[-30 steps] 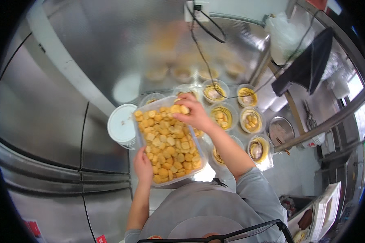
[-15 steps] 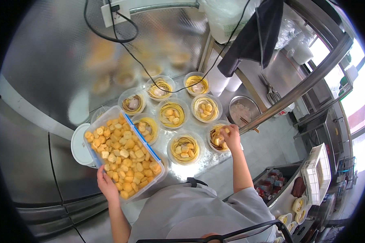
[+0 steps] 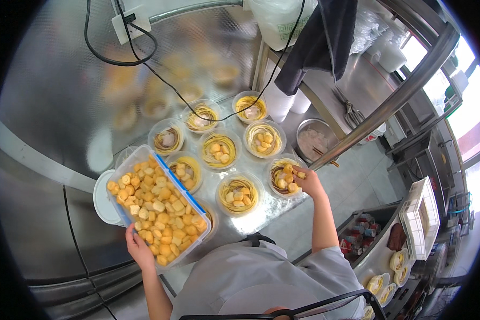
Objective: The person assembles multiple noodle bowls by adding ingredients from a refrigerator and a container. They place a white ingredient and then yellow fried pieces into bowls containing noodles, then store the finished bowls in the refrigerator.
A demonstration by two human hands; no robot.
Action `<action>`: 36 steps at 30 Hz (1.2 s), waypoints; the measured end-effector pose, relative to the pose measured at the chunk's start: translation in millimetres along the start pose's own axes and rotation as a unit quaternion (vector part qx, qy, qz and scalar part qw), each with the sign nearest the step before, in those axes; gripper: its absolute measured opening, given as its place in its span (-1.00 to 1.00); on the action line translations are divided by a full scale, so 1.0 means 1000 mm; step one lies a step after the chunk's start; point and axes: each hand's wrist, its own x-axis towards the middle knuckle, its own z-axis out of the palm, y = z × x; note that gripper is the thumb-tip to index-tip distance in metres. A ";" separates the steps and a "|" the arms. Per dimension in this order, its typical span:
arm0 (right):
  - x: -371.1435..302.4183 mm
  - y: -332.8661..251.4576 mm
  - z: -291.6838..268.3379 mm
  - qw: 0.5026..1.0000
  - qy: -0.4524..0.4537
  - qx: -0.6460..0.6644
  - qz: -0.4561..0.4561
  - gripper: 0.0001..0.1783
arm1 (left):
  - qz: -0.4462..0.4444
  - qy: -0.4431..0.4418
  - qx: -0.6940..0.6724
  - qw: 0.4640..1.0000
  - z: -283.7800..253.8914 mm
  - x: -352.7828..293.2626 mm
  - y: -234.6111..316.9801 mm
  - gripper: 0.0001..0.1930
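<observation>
My left hand [image 3: 140,249] grips the near left edge of a clear plastic tub [image 3: 201,239] with a blue strip along one side. Heaped in the tub are golden chunks [image 3: 162,205] that look like fried tofu. Over the rightmost bowl of noodles [image 3: 274,188], my right hand [image 3: 310,184] pinches a tofu chunk [image 3: 301,175] at its fingertips, above others lying in that bowl. Left of it, another noodle bowl [image 3: 240,194] holds several chunks. Farther back, a noodle bowl [image 3: 265,140] has chunks, while another [image 3: 250,108] shows a pale lump instead.
A white lidded bucket [image 3: 108,197] stands left of the tub. Beyond my right hand are a steel bowl [image 3: 316,140] with chopsticks and a slanting metal rail [image 3: 384,104]. A black cable [image 3: 168,82] hangs across the back bowls. More noodle bowls [image 3: 388,293] sit at lower right.
The view has shifted slightly, moving the bowls a little left in the picture. My right hand's fingers have shifted at the rightmost bowl. My left hand keeps its grip on the tub.
</observation>
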 end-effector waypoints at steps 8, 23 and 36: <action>0.013 0.015 0.006 0.996 0.038 0.044 -0.062 -0.68 | -0.005 0.010 -0.011 1.000 0.002 0.000 0.001 -0.70; 0.134 -0.162 0.163 0.945 -0.173 0.239 -0.141 -0.70 | -0.014 0.025 0.061 0.998 0.000 0.002 0.000 -0.67; 0.122 -0.320 0.197 0.860 0.115 0.159 -0.470 -0.68 | -0.052 0.040 0.092 0.994 -0.007 -0.001 0.026 -0.69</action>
